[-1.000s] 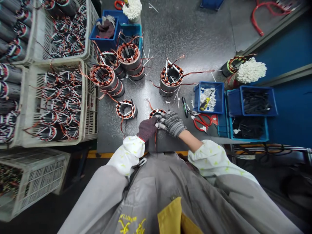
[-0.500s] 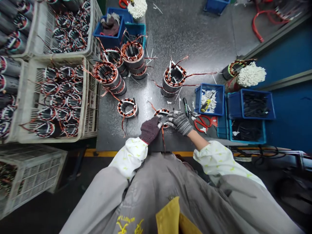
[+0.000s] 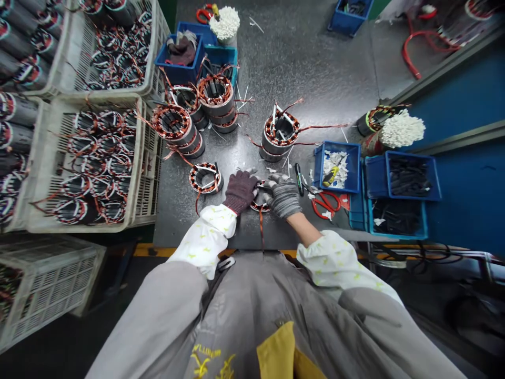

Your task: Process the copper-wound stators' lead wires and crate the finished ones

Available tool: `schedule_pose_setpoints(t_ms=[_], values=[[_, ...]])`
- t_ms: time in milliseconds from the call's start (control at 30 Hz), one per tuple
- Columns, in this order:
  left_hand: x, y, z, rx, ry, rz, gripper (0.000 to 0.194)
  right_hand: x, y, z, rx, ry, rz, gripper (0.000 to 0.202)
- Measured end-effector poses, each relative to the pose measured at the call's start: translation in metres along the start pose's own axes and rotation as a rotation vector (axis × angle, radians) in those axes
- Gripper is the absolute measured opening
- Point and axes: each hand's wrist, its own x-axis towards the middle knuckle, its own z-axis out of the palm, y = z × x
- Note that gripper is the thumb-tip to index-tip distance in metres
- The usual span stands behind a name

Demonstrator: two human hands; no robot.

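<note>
A small wound stator [image 3: 259,202] is seen lying flat on the grey worktable [image 3: 323,68], close to its near edge and directly in front of the person; only a sliver of its copper-and-white winding shows between the two gloved hands. It is covered from the left by the left hand [image 3: 240,190] in a dark maroon glove, whose fingers are spread and laid over the top of it. It is pressed from the right by the right hand [image 3: 282,196] in a grey knit glove, whose fingers are curled against its rim (whether anything small is pinched between them cannot be told). A copper lead wire [image 3: 261,229] is seen trailing from the stator toward the table edge.

Just to the left, apart from the hands, a second flat stator [image 3: 205,177] is laid. Farther back, a taller stator [image 3: 279,131] with loose white sleeves is stood, and stacked stators [image 3: 193,113] are grouped behind it to the left. To the right of the right hand, red-handled scissors [image 3: 327,201] are laid beside a blue bin [image 3: 338,166] holding white scraps and a yellow-handled tool. Along the left edge, pale crates [image 3: 140,158] filled with more stators are placed.
</note>
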Motion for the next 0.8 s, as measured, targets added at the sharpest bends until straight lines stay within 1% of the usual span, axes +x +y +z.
schedule_pose_setpoints(t_ms=[67, 133, 267, 333, 367, 433, 500, 533, 600, 667, 700, 733, 767, 800], values=[[-0.003, 0.0, 0.003, -0.025, 0.008, -0.057, 0.036, 0.01, -0.006, 0.003, -0.027, -0.024, 0.043, 0.038], [-0.005, 0.0, 0.005, -0.04, -0.004, -0.081, 0.035, 0.021, -0.007, 0.0, -0.066, -0.06, 0.052, 0.036], [-0.008, 0.003, 0.009, -0.049, 0.007, -0.112, 0.037, 0.037, 0.001, -0.015, -0.116, -0.237, -0.003, 0.031], [-0.009, 0.005, 0.012, -0.054, -0.006, -0.092, 0.038, 0.038, 0.005, -0.019, -0.105, -0.317, -0.007, 0.03], [-0.008, 0.006, 0.015, -0.059, -0.022, -0.074, 0.039, 0.036, 0.007, -0.019, -0.1, -0.327, 0.001, 0.03], [-0.003, 0.006, 0.017, -0.081, -0.059, -0.047, 0.042, 0.029, 0.007, -0.015, -0.1, -0.271, 0.009, 0.033], [0.007, 0.003, 0.015, -0.114, -0.104, -0.042, 0.045, 0.022, 0.005, -0.007, -0.119, -0.165, 0.014, 0.044], [0.012, 0.0, 0.012, -0.133, -0.139, -0.033, 0.047, 0.019, 0.003, -0.002, -0.134, -0.116, 0.011, 0.05], [0.02, -0.008, 0.005, -0.156, -0.242, 0.009, 0.05, 0.017, -0.003, 0.008, -0.169, -0.065, 0.0, 0.057], [0.018, -0.018, -0.001, -0.15, -0.324, 0.064, 0.047, 0.018, -0.008, 0.015, -0.183, -0.038, -0.028, 0.056], [0.012, -0.023, -0.002, -0.155, -0.322, 0.082, 0.045, 0.02, -0.01, 0.018, -0.177, -0.029, -0.052, 0.055], [0.004, -0.027, -0.002, -0.178, -0.283, 0.084, 0.045, 0.021, -0.01, 0.019, -0.163, -0.024, -0.079, 0.054], [-0.007, -0.031, 0.001, -0.224, -0.206, 0.068, 0.046, 0.022, -0.01, 0.019, -0.146, -0.03, -0.112, 0.054], [-0.019, -0.033, 0.005, -0.29, -0.101, 0.033, 0.048, 0.023, -0.009, 0.018, -0.13, -0.042, -0.149, 0.054]])
